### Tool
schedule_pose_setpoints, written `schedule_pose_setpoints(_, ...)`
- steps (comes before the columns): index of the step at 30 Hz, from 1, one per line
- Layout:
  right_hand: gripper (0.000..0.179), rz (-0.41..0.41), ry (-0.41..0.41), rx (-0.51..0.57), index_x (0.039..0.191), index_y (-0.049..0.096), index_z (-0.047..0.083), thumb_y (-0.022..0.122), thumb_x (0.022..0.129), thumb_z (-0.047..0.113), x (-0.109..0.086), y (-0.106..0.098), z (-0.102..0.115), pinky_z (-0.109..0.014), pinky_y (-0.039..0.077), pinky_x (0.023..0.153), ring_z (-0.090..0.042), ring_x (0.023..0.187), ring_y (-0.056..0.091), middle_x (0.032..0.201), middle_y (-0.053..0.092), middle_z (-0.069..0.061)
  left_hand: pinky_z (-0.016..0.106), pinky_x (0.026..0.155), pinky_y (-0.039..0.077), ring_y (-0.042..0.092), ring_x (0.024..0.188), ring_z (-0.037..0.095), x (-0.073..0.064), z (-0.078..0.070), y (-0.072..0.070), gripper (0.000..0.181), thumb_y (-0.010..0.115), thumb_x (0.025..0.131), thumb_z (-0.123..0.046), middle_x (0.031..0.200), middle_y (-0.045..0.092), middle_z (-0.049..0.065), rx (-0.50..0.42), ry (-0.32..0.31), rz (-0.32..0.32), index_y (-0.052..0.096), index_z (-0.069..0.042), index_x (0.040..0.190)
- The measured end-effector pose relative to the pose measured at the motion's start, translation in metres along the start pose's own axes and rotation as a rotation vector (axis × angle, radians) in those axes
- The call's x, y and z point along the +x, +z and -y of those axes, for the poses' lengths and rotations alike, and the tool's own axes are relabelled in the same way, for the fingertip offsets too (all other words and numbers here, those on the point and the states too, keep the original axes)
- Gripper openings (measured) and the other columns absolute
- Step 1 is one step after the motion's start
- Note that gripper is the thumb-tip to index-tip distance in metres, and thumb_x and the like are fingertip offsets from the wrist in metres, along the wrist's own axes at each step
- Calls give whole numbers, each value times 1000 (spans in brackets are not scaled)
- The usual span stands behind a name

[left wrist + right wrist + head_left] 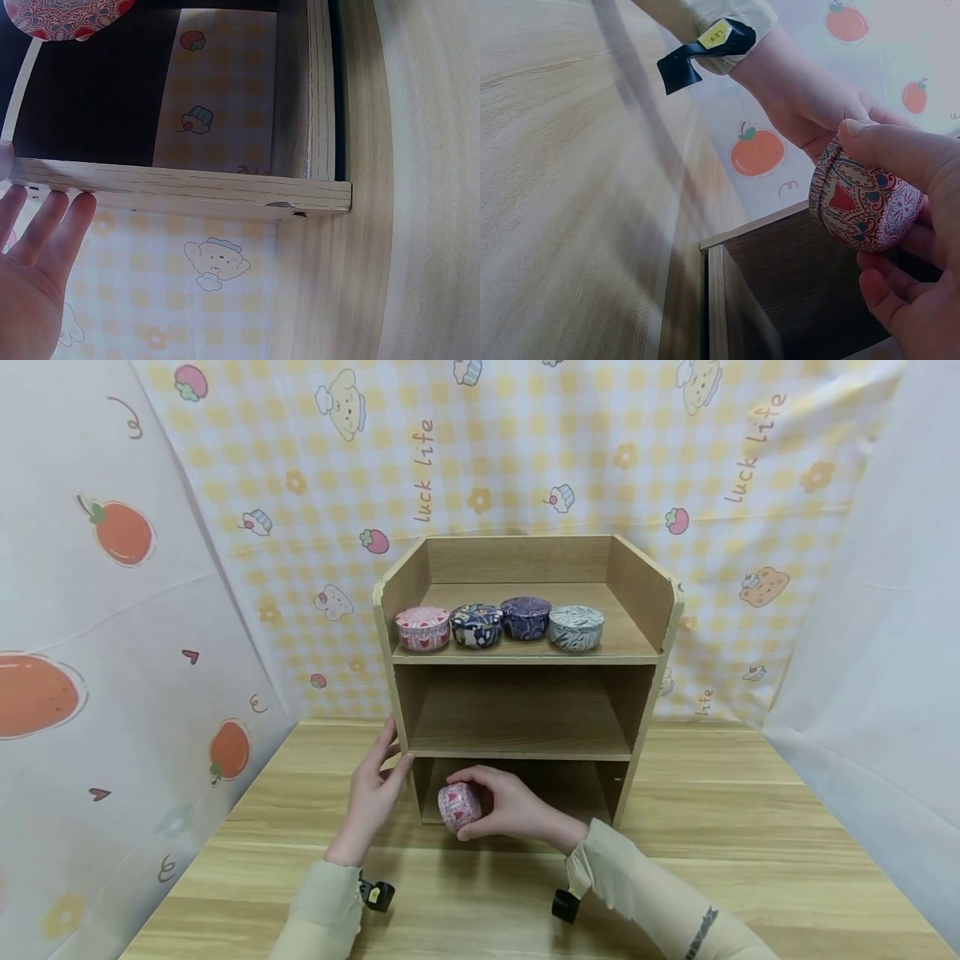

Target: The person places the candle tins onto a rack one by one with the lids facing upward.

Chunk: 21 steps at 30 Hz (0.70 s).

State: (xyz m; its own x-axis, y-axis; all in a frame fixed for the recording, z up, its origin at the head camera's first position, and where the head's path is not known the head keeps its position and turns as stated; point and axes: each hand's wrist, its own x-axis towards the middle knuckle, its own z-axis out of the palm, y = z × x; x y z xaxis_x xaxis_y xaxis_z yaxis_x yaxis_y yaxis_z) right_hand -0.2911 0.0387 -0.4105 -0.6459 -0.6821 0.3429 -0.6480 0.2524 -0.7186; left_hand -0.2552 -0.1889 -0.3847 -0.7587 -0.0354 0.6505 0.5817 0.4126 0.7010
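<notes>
My right hand (517,808) grips a small round tin (457,807) with a pink and red heart pattern, thumb on one side and fingers on the other. The tin is tilted, in front of the bottom compartment of a wooden shelf (517,756). In the right wrist view, its patterned side (862,199) shows between thumb and fingers. My left hand (371,797) holds the shelf's left side panel (187,184), fingers along the outer face and thumb at the front edge. Part of the held tin (71,16) shows at the left wrist view's top corner.
On the top shelf stand a pink tin (423,629), a navy floral tin (477,627), a purple tin (526,619) and a pale green leaf-patterned tin (576,629). A wooden table (720,827) bears the shelf. Behind it hangs a yellow checked cloth (510,460).
</notes>
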Motion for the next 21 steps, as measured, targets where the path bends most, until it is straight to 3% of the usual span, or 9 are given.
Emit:
schedule_pose_setpoints(7,66,-11,19,36,130,58,18,88,71,27,-1,-1,1,-26,53,71,-10,89,57,111,60,7,17,81,48,55,113,43,-1,0,0,61,60,92,6,140,46,27,-1,-12,5,35,3,147)
schedule_pose_setpoints(21,69,-7,3,74,134,56,13,87,72,19,-2,0,1,-26,55,75,-14,90,61,113,60,2,19,81,49,56,112,44,-1,0,0,61,60,91,8,139,47,28,-11,7,1,35,4,146)
